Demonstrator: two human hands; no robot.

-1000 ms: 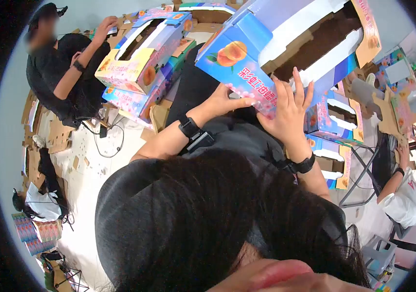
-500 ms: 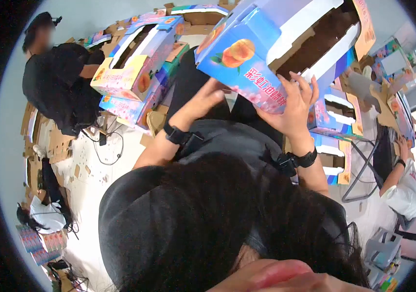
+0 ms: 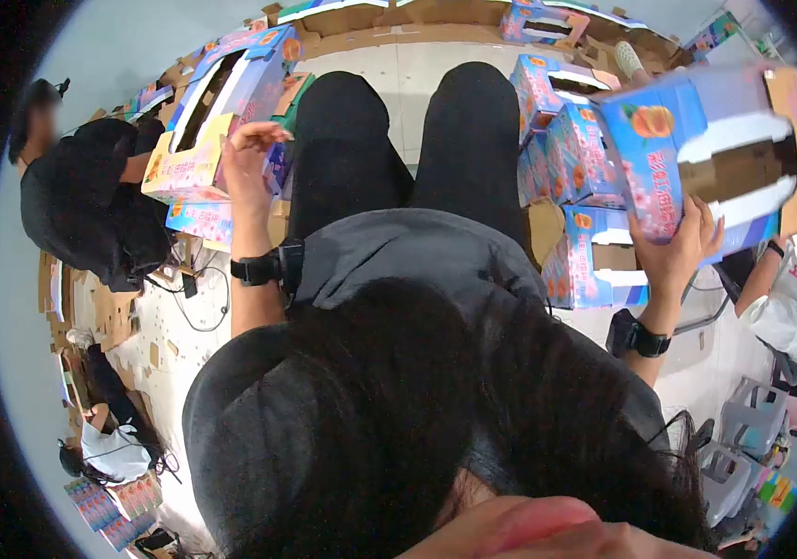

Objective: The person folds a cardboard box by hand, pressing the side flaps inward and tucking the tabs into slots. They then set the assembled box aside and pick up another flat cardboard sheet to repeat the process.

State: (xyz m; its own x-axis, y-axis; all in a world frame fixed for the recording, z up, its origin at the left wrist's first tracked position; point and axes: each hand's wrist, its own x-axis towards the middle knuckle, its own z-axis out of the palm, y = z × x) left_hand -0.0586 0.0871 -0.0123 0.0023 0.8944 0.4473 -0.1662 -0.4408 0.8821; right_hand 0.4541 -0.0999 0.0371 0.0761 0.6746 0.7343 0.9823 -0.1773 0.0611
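A blue and pink cardboard box (image 3: 650, 168) with printed peaches and a long white-edged opening is raised at my right side. My right hand (image 3: 680, 244) grips its near end, thumb on the printed face and fingers at the opening. On the left, my left hand (image 3: 251, 168) is empty, fingers loosely spread. It overlaps the yellow end of a similar box (image 3: 195, 154), which rests on another blue box (image 3: 201, 220). Under and beside the held box stand more of the same boxes (image 3: 583, 154), stacked to the right of my knee.
A person in black (image 3: 91, 186) bends beside the left stack. To the right, another person in a white shirt (image 3: 785, 303) works behind the held box. Flat cardboard (image 3: 370, 35) lines the far edge, and a cable (image 3: 203, 298) lies on the floor (image 3: 170, 382). Grey stools (image 3: 752, 415) stand lower right.
The held box has moved from in front of my lap to the right, in my right hand. My left hand has come away and moved left to the stacked boxes.
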